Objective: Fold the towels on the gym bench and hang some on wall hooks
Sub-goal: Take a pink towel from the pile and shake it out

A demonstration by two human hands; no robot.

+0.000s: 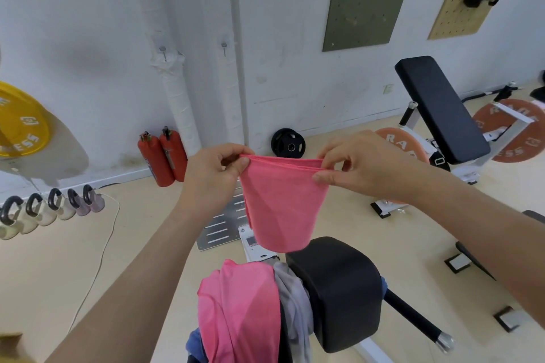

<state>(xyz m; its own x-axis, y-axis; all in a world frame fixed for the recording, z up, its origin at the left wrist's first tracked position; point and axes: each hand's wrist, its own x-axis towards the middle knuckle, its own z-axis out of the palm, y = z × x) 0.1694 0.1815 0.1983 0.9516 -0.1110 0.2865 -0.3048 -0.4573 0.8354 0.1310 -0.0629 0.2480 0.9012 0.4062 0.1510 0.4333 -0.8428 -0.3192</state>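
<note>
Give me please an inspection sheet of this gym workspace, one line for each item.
Surface: gym bench, black pad, with towels heaped at its near end.
Job's things: held pink towel hangs free above the bench, and its top edge looks doubled; second pink towel, grey towel and blue towel unfolded on the bench; two wall hooks, both bare.
Clutter: nothing seen.
Hands: left hand and right hand each pinch a top corner of the held pink towel.
Cables: white cable loose on the floor, left.
Surroundings: fire extinguishers, kettlebells, yellow weight plate, incline bench.
</note>
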